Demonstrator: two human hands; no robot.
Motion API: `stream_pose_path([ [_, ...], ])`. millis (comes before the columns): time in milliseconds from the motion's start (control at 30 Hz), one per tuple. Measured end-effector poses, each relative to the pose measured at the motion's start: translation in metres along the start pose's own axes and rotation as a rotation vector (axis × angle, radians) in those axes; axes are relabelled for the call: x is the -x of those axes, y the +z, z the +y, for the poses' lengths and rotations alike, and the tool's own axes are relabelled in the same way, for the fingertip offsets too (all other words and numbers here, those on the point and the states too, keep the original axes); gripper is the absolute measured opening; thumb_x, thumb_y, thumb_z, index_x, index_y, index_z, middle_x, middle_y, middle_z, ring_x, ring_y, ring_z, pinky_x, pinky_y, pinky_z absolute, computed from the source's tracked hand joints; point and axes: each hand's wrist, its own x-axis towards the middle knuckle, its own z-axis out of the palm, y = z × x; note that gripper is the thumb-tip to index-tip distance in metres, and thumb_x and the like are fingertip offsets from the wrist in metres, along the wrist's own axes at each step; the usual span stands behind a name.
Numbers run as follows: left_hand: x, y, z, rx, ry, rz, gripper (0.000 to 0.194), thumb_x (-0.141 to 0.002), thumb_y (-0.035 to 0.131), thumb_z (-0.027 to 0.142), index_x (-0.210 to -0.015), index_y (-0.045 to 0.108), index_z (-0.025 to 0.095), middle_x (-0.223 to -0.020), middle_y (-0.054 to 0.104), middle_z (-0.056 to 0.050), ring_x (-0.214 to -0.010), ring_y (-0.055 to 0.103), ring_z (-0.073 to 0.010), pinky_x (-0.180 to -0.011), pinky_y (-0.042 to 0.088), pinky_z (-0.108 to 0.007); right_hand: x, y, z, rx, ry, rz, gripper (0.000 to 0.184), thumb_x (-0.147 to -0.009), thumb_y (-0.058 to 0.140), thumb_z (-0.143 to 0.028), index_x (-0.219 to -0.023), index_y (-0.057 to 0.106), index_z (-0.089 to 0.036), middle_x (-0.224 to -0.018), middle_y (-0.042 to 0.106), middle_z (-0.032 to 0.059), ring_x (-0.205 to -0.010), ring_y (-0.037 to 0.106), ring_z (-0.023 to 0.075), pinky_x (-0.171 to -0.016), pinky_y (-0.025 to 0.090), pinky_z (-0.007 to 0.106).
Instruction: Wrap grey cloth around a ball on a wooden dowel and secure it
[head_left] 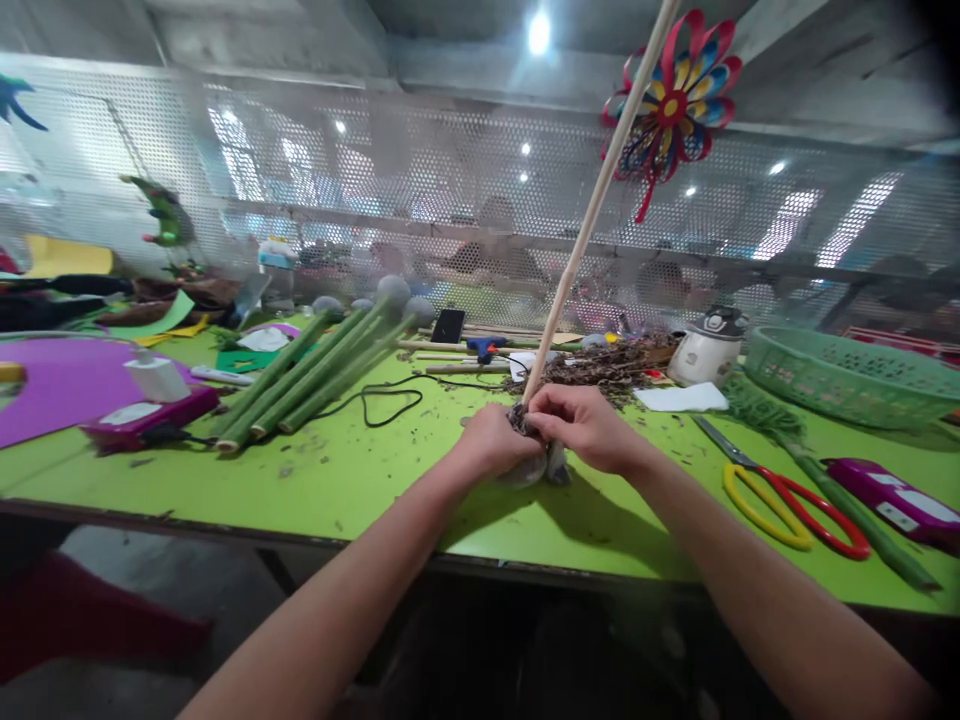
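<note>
A long pale wooden stick rises tilted to the right from between my hands. Its foot sits in a grey, gathered bundle that rests on the green table; the bundle's material is hard to make out. My left hand is closed around the bundle's neck from the left. From the right, my right hand pinches at the same gathered neck with thumb and fingertips. A small grey tail of material hangs below the right hand. The fingers hide most of the stick's lower end.
Green stalks with grey round heads lie to the left, beside a purple power strip. Red-and-yellow-handled scissors lie at right. Behind are dried plant stems, a blue glue gun, a white kettle-like container and a green basket.
</note>
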Motion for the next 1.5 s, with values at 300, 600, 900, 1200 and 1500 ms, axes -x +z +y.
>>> stream_pose_path([
  [300, 0.002, 0.001, -0.001, -0.003, 0.006, -0.004, 0.020, -0.059, 0.065, 0.036, -0.057, 0.063, 0.016, -0.049, 0.051, 0.000, -0.049, 0.046, -0.0125, -0.042, 0.033, -0.022, 0.004, 0.010, 0.004, 0.081, -0.087, 0.146, 0.011, -0.084, 0.053, -0.021, -0.073, 0.055, -0.017, -0.070, 0.054, 0.0016, -0.066, 0.050, 0.0134, -0.063, 0.041, 0.026],
  [600, 0.002, 0.004, -0.003, -0.026, 0.045, 0.018, 0.023, -0.057, 0.067, 0.035, -0.070, 0.072, 0.017, -0.059, 0.063, -0.004, -0.059, 0.058, -0.0197, -0.049, 0.042, -0.026, 0.009, -0.012, -0.007, 0.151, 0.117, 0.088, 0.015, -0.080, 0.056, -0.025, -0.070, 0.062, -0.015, -0.058, 0.056, 0.0000, -0.052, 0.045, 0.0109, -0.049, 0.034, 0.024],
  [900, 0.001, 0.005, -0.002, -0.017, 0.032, 0.017, 0.021, -0.057, 0.063, 0.031, -0.071, 0.071, 0.017, -0.060, 0.063, -0.004, -0.059, 0.059, -0.0208, -0.049, 0.040, -0.025, 0.003, 0.005, -0.004, 0.219, 0.159, 0.105, 0.012, -0.072, 0.065, -0.022, -0.062, 0.066, -0.016, -0.063, 0.059, 0.0015, -0.056, 0.048, 0.0117, -0.053, 0.036, 0.025],
  [1200, 0.003, 0.003, -0.001, 0.039, 0.003, -0.019, 0.017, -0.056, 0.065, 0.030, -0.067, 0.068, 0.016, -0.060, 0.062, -0.003, -0.056, 0.055, -0.0172, -0.049, 0.042, -0.024, -0.001, -0.021, 0.032, 0.059, 0.343, 0.230, 0.017, -0.071, 0.059, -0.027, -0.058, 0.053, -0.018, -0.046, 0.050, -0.0039, -0.044, 0.043, 0.0100, -0.045, 0.033, 0.023],
  [1500, 0.002, 0.000, 0.002, 0.021, -0.023, -0.008, 0.019, -0.056, 0.065, 0.028, -0.069, 0.069, 0.015, -0.060, 0.063, -0.002, -0.059, 0.057, -0.0178, -0.050, 0.042, -0.023, -0.001, -0.036, 0.027, 0.211, 0.096, 0.271, 0.014, -0.067, 0.066, -0.014, -0.078, 0.074, -0.018, -0.099, 0.064, 0.0082, -0.089, 0.059, 0.0193, -0.079, 0.047, 0.031],
])
